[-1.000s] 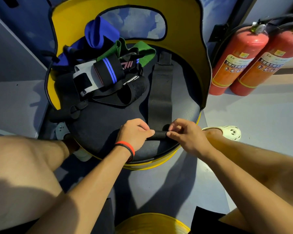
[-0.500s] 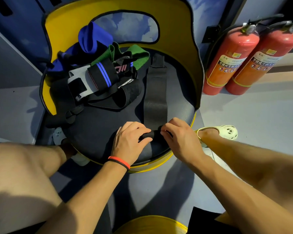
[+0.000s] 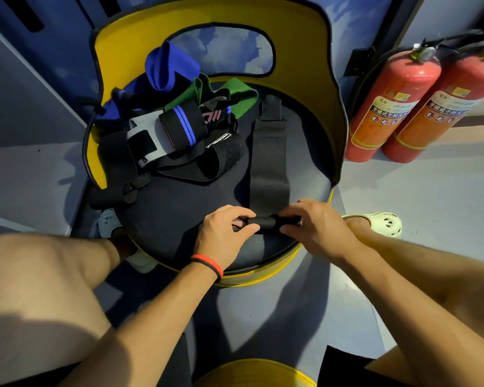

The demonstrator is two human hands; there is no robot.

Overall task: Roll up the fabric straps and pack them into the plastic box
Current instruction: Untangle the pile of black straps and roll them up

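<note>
A long black fabric strap (image 3: 268, 152) lies flat on the dark round seat (image 3: 179, 213) of a yellow chair, running away from me. Its near end is wound into a small tight roll (image 3: 266, 221). My left hand (image 3: 224, 233) pinches the roll's left end and my right hand (image 3: 316, 227) pinches its right end. A heap of other straps sits at the seat's back left: a black wrap with blue stripes (image 3: 183, 124), a blue band (image 3: 165, 65), a green band (image 3: 238, 97) and black straps (image 3: 115, 169). No plastic box is in view.
The chair's yellow backrest (image 3: 319, 79) curves around the seat's far side. Two red fire extinguishers (image 3: 394, 104) stand on the floor at the right. My knees flank the chair, and a white clog (image 3: 380, 223) shows beyond my right hand. Another yellow rim (image 3: 257, 372) sits at the bottom edge.
The roll at the strap's near end has grown slightly thicker as both hands turned it forward. The flat part of the strap looks a little shorter.
</note>
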